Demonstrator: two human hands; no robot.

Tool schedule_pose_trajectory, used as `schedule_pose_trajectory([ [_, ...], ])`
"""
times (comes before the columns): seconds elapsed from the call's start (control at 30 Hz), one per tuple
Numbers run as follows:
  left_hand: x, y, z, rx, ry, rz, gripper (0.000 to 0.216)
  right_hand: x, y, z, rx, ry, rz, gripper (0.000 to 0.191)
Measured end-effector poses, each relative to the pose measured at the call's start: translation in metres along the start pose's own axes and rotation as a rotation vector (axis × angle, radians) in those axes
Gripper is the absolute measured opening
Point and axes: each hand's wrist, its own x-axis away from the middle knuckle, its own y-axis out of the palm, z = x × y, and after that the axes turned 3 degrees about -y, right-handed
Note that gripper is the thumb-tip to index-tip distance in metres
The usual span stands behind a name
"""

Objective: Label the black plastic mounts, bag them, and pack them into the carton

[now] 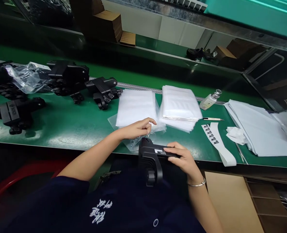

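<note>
My right hand (pixel 183 158) is closed around a black plastic clamp-like device (pixel 149 157) with a round knob and a small white label, held in front of my body at the bench's front edge. My left hand (pixel 140 127) hovers over or rests on the near edge of a stack of white translucent bags (pixel 136 105); contact is hard to judge. Its fingers are loosely bent and apart, with nothing visible in them. Beneath that hand lies a clear plastic bag (pixel 132 144). A second stack of bags (pixel 179 103) sits just to the right.
Several similar black devices (pixel 103 90) and crumpled clear plastic (pixel 30 77) occupy the left of the green bench (pixel 68 126). Rightward are a bottle (pixel 210 99), a pen (pixel 212 119), a label strip (pixel 219 142), tweezers (pixel 241 153) and white sheets (pixel 267 132). A metal shelf (pixel 182 17) spans overhead.
</note>
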Motion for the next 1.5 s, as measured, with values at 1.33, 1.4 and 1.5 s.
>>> schedule_pose_trajectory([
  [1.33, 0.001, 0.065, 0.080, -0.527, 0.630, -0.234, 0.050, -0.016, 0.027, -0.009, 0.676, -0.213, 0.030, 0.037],
  [1.4, 0.008, 0.031, 0.077, -0.650, 0.416, -0.110, 0.050, -0.014, 0.025, -0.023, 0.721, -0.277, -0.018, 0.038],
  [1.5, 0.006, 0.005, 0.068, -0.743, 0.092, -0.266, 0.043, -0.018, 0.027, -0.039, 0.792, -0.475, -0.138, 0.043],
])
